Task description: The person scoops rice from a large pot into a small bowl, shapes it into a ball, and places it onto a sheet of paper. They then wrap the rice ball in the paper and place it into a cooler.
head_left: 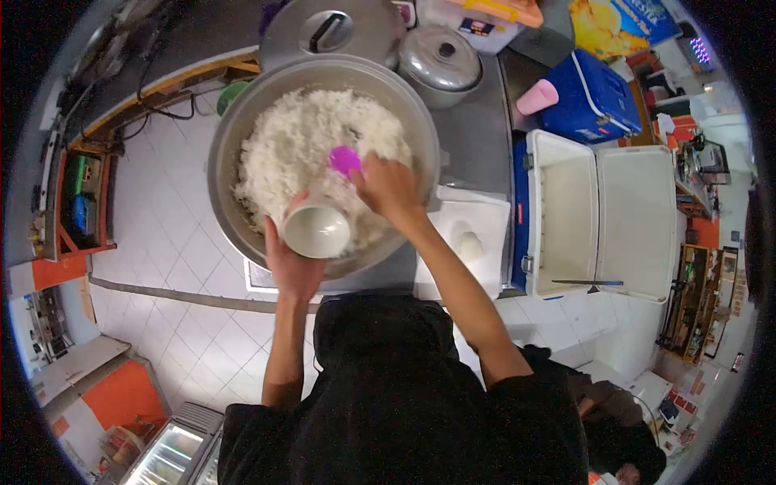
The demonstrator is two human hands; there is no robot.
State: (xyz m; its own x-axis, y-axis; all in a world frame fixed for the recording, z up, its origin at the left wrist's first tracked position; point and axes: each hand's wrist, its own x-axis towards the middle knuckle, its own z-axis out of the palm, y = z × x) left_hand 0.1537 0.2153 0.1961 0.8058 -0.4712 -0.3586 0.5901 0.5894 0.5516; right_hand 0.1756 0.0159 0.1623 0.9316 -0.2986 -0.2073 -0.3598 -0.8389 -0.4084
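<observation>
A wide metal pot (222, 182) holds a heap of white rice (283, 137). Over its near side, my left hand (295, 267) is wrapped round a small white bowl (317, 230), whose inside looks empty. My right hand (390, 187) grips a purple scoop (346, 160) at the rice, right of the bowl. To the right of the pot, a small white mound of rice (468, 246) rests on white paper (440, 271), beside my right forearm.
Behind the pot lie a large metal lid (291, 36) and a lidded pot (440, 61). An open white-lined cooler (566, 218), a blue cooler (594, 97) and a pink cup (537, 97) stand right. Another person (618, 420) is at the lower right.
</observation>
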